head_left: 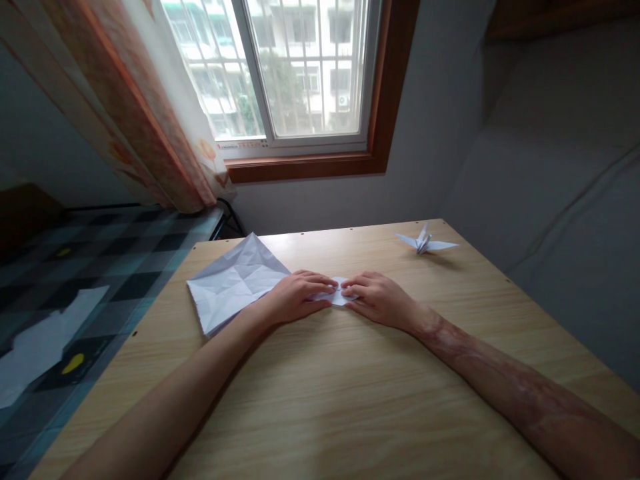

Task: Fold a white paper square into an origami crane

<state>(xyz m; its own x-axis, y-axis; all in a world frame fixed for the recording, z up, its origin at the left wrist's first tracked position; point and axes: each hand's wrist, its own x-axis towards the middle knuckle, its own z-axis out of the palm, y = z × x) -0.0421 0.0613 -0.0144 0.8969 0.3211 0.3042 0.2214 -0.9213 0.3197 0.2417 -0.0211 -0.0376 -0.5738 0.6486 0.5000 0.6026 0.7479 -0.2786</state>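
A small piece of folded white paper lies on the wooden table between my two hands. My left hand has its fingers on the paper's left side, thumb nearer to me. From the other side, my right hand holds the paper's right part with bent fingers. Both hands rest low at the tabletop, and my fingers cover much of the paper's edges. Just left of my left hand lies a larger creased white sheet, partly behind my wrist. A folded paper crane stands near the far right corner.
The wooden table reaches toward the wall below a barred window. On the left is a bed with a checkered cover, where torn white paper lies. A patterned curtain hangs beside the window.
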